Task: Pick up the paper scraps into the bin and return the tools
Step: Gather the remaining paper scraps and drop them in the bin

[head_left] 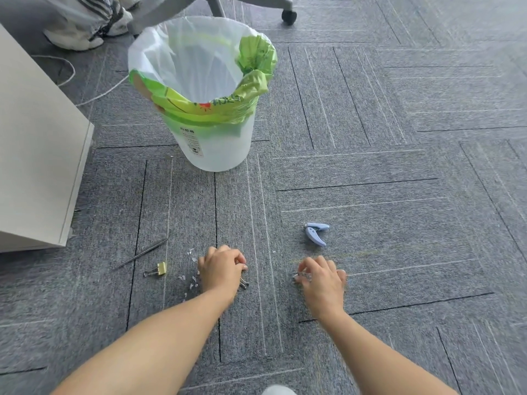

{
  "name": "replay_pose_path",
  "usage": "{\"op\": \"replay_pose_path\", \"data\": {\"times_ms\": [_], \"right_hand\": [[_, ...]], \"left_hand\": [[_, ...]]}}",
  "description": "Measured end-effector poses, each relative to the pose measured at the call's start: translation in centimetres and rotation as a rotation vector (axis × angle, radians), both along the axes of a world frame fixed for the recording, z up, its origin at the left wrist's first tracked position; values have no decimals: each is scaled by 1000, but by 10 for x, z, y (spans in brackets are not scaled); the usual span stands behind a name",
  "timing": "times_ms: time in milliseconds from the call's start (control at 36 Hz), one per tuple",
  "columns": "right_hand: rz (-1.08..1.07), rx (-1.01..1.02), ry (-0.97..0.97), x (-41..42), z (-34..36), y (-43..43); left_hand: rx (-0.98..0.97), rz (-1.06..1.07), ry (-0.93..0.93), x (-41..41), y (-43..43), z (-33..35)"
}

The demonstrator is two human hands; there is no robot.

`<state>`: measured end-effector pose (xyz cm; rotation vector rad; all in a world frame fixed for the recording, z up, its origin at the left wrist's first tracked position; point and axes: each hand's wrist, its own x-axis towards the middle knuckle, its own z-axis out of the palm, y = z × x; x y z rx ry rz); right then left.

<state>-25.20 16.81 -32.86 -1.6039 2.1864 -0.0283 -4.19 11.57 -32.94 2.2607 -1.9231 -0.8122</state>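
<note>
Small white paper scraps (pixel 191 279) lie scattered on the grey carpet, just left of my left hand (pixel 222 267). That hand is curled, fingertips down on the carpet; a silver binder clip (pixel 244 284) pokes out from under it. My right hand (pixel 322 277) is curled too, pinching at small scraps (pixel 296 276) by its fingertips. A gold binder clip (pixel 159 269) and a thin dark pen refill (pixel 141 253) lie to the left. A blue hole punch (pixel 315 233) lies beyond my right hand. The white bin (pixel 216 143) with its bag stands farther ahead.
A white cabinet (pixel 37 166) stands at the left. An office chair base with a castor (pixel 288 16) and a person's shoes (pixel 82 29) are behind the bin. A white cable (pixel 94 96) runs across the carpet.
</note>
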Motion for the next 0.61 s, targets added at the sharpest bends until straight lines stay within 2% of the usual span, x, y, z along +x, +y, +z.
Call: {"op": "replay_pose_path", "data": {"times_ms": [222, 417, 611], "right_hand": [[80, 28, 30, 0, -2, 0], [120, -32, 45, -2, -15, 6], [135, -90, 39, 18, -16, -10]], "left_hand": [[28, -116, -112, -1, 2, 2], [-11, -74, 61, 5, -29, 18], [-48, -102, 86, 34, -59, 38]]}}
